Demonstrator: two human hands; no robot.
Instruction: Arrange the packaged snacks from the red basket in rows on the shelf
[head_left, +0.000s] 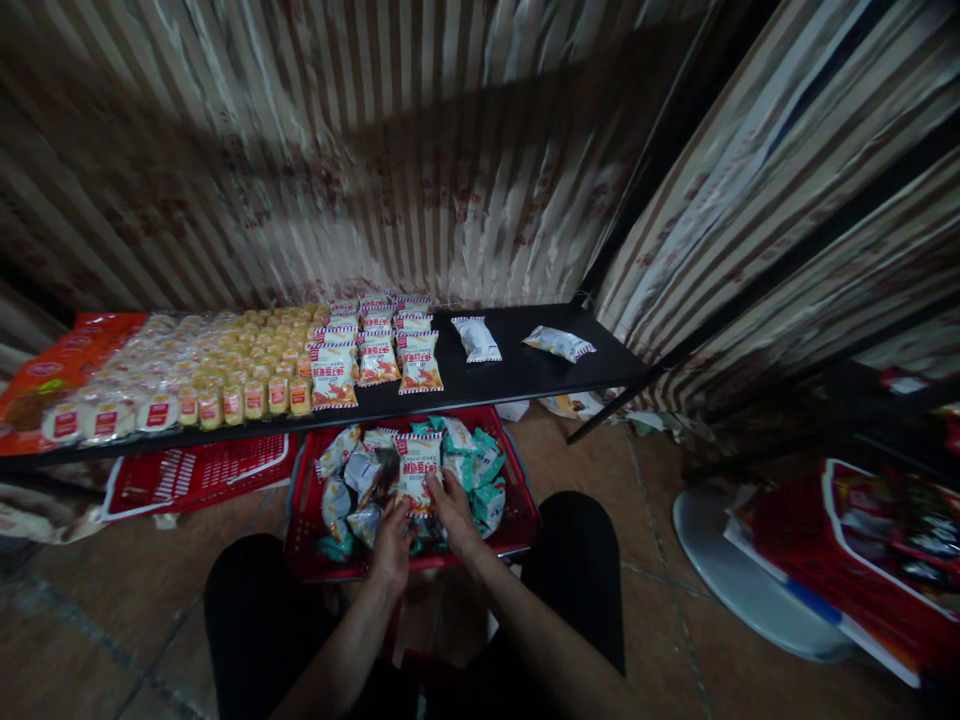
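A white and orange snack bag [418, 462] with red lettering is held between both hands, over a red basket [300, 545]. My left hand [391, 540] grips its lower left corner, and my right hand [452, 510] has its right side. Beneath and around the held bag, the basket contains white snack bags [337, 500] on the left and green snack bags [487, 505] on the right. Similar white and orange bags [377, 358] stand in rows on the black shelf [480, 385]. Two more bags, one pale [477, 340] and one tilted [559, 343], lie apart farther right.
Yellow packaged cakes [255, 398], round white packets [109, 420] and orange packages [56, 370] fill the shelf's left part. Under it sits another red basket [199, 475]. A striped curtain [450, 150] hangs behind. At right, a loaded red basket [795, 540] rests above a grey stool [720, 560].
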